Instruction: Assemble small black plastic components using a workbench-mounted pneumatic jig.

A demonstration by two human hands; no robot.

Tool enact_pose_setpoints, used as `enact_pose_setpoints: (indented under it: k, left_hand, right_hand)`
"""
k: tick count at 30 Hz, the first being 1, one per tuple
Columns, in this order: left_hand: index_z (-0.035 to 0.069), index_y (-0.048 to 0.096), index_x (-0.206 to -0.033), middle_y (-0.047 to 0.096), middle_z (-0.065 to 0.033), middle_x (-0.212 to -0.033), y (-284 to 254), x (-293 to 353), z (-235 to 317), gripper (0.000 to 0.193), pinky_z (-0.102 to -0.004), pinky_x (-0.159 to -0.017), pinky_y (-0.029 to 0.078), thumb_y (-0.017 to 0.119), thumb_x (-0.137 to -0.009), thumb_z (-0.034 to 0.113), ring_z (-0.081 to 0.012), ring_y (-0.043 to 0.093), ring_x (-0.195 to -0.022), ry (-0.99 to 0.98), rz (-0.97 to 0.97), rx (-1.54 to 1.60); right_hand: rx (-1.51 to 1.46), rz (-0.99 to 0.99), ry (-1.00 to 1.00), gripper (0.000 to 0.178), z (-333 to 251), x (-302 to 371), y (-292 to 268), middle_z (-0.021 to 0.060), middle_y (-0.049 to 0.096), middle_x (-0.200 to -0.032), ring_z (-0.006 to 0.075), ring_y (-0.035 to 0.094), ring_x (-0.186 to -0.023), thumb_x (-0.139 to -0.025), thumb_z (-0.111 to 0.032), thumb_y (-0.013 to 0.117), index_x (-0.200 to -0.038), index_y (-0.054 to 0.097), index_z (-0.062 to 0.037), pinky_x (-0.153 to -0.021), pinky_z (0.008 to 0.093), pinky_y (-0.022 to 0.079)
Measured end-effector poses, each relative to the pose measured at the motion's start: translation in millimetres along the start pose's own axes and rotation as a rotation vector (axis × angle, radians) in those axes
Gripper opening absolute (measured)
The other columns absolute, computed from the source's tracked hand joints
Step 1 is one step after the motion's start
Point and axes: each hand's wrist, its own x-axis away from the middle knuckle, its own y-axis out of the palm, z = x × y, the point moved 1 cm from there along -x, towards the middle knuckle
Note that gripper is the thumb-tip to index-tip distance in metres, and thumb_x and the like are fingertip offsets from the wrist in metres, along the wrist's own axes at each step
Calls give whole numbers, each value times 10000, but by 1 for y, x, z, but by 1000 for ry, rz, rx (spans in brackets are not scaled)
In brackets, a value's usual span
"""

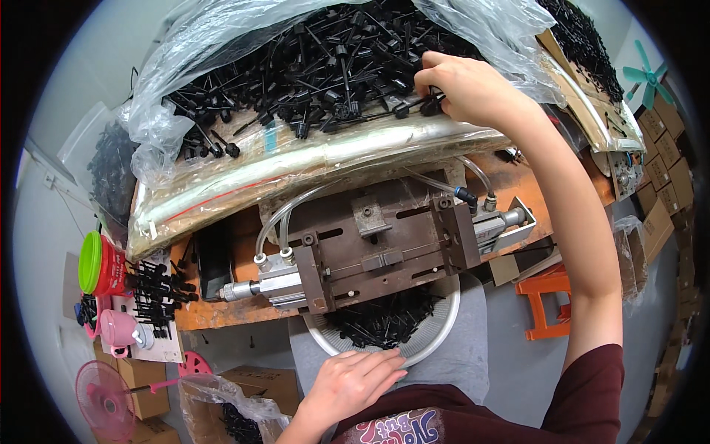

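My right hand [473, 87] reaches to the front edge of a large heap of black plastic parts [344, 70]. Its fingers are closed around a black plastic part [432, 103], thin-stemmed with a thicker head like the others; the fingers partly hide it. Close to my body, my left hand [353, 383] lies with fingers stretched out at the near rim of a white basket [449, 325], holding nothing. More black parts [384, 318] fill the basket. Between the hands stands a dark metal fixture [370, 248] with a small block at its centre.
Pneumatic cylinders [277, 288] with clear hoses [277, 218] flank the fixture on the orange bench [222, 314]. Plastic sheeting [174, 81] surrounds the heap. A pink mug [118, 329] and a red tub [111, 268] stand left. An orange stool [536, 307] is right; cartons [669, 152] line the wall.
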Motion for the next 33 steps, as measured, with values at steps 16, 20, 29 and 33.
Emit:
enact_pose_setpoints:
  k: [16,20,29,33]
  left_hand:
    - [68,711,-868,730,-44,-931,0,-1,1,119,-296,-654,554,738,-799,160,-203,701,-743,35,10,12]
    - [68,710,-867,730,-42,-928,-1,-1,2,115,-295,-649,553,738,-797,156,-202,699,-737,28,17,2]
    - [33,714,-942,727,-94,-952,-13,-26,12,209,-284,-652,558,777,-754,98,-207,704,-749,64,157,-12]
    - [-49,588,-1244,630,-212,-1182,-29,-47,18,602,-279,-721,585,830,-704,59,-208,687,-872,-81,458,331]
  right_hand:
    - [-307,257,-62,375,35,41,14,106,637,-994,294,633,-859,-686,139,596,-1016,634,-34,-759,363,513]
    - [-444,337,33,315,33,48,10,99,676,-957,241,641,-777,-722,75,672,-1013,690,-45,-723,320,524]
    - [-833,402,260,279,14,84,-23,56,699,-893,99,621,-807,-764,-32,767,-1039,720,-45,-741,237,489]
    - [-685,400,107,251,-57,106,-38,69,687,-836,164,651,-729,-706,6,756,-948,722,-54,-661,261,506]
